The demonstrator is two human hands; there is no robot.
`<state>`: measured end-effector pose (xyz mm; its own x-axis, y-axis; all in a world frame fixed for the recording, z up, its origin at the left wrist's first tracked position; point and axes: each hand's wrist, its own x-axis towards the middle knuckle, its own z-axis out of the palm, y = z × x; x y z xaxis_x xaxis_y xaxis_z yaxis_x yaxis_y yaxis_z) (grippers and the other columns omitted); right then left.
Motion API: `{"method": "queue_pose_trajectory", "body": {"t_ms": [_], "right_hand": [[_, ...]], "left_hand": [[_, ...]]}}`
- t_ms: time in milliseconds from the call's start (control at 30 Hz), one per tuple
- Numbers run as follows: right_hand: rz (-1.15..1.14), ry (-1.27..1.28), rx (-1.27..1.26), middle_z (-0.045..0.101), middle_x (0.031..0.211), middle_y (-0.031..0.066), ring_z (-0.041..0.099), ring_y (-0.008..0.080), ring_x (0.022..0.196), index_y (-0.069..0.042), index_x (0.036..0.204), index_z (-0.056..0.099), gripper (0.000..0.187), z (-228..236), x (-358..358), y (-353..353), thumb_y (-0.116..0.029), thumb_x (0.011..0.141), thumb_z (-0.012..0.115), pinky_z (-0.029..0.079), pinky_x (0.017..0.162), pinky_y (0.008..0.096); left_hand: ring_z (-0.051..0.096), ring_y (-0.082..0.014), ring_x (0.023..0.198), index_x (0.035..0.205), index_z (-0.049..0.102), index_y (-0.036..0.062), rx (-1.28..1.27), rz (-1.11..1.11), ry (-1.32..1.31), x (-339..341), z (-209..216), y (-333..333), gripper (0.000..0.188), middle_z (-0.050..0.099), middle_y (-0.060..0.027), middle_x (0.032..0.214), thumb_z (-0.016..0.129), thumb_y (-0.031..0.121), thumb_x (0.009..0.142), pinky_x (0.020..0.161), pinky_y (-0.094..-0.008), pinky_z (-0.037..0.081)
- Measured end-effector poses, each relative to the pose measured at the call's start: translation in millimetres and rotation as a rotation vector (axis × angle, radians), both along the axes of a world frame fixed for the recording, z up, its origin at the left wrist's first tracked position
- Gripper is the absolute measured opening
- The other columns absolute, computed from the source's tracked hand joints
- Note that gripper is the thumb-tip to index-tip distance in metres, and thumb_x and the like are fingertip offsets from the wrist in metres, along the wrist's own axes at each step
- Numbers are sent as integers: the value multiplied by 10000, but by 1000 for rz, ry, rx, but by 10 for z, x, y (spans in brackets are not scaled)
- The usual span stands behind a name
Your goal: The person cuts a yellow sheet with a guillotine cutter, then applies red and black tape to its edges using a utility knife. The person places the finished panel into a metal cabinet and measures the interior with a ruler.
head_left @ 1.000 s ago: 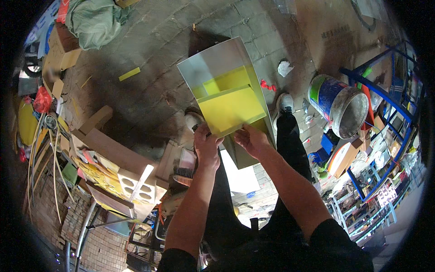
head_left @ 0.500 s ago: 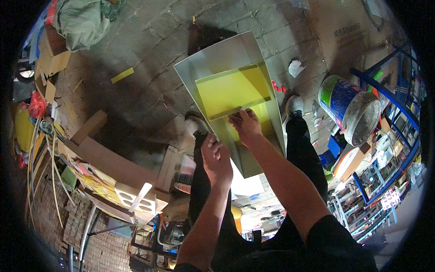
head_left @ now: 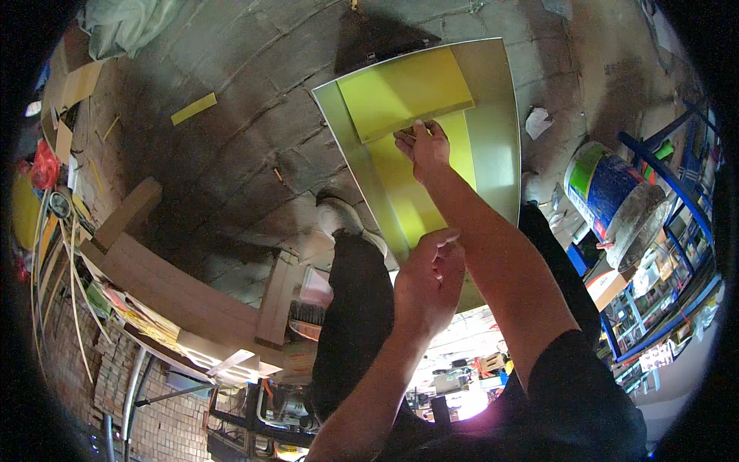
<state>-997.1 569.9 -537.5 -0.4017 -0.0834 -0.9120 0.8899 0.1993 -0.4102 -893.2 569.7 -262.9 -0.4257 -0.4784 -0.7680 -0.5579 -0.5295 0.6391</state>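
My right hand (head_left: 426, 152) pinches the near edge of a yellow sheet (head_left: 408, 88), with the thumb and fingers closed at that edge. The sheet lies over the far part of a silver-grey metal panel (head_left: 496, 146). Below the sheet, a longer yellow area (head_left: 419, 192) runs down the panel toward me. My left hand (head_left: 431, 281) hovers at the panel's near end, close beside my right forearm. Its fingers are loosely bent and apart, and nothing shows in them. My forearms cover part of the panel's near end.
A white, blue and green bucket (head_left: 608, 192) lies tilted on the right, against a blue metal frame (head_left: 666, 165). Crumpled white paper (head_left: 538, 122) and a yellow strip (head_left: 194, 109) lie on the paved floor. To the left stands a wooden bench (head_left: 185, 277), with a brush (head_left: 308, 312) nearby.
The panel appears farther right and turned more face-on to me. My right hand, still at the sheet's edge, is farther forward. My left hand has shifted right, from the panel's left side to its near end.
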Motion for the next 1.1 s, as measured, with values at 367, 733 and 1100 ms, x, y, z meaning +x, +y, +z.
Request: {"method": "queue_pose_trajectory", "body": {"t_ms": [367, 733, 1100], "right_hand": [[-58, -2, 76, 650, 1146, 196, 729, 338, 952, 10, 1326, 483, 335, -375, 40, -85, -118, 1045, 612, 665, 797, 423], [1837, 654, 500, 670, 1200, 66, 639, 224, 1155, -154, 1222, 640, 234, -534, -36, 54, -260, 1023, 577, 577, 918, 351], [2190, 683, 407, 716, 992, 77, 703, 277, 925, -188, 1006, 688, 128, -292, -225, -210, -300, 948, 667, 580, 798, 413]], "left_hand": [[710, -170, 891, 1255, 651, 39, 29, -18, -15, -106, 141, -217, 269, 739, -112, 1025, 674, 144, 1009, 796, -325, 576], [716, -179, 910, 1263, 656, 51, 56, -77, -30, -151, 149, -286, 284, 749, -118, 1089, 682, 158, 1001, 834, -328, 573], [706, -193, 878, 1301, 637, 25, 6, -46, 19, -136, 137, -291, 319, 739, -154, 1053, 667, 180, 1024, 821, -348, 577]]}}
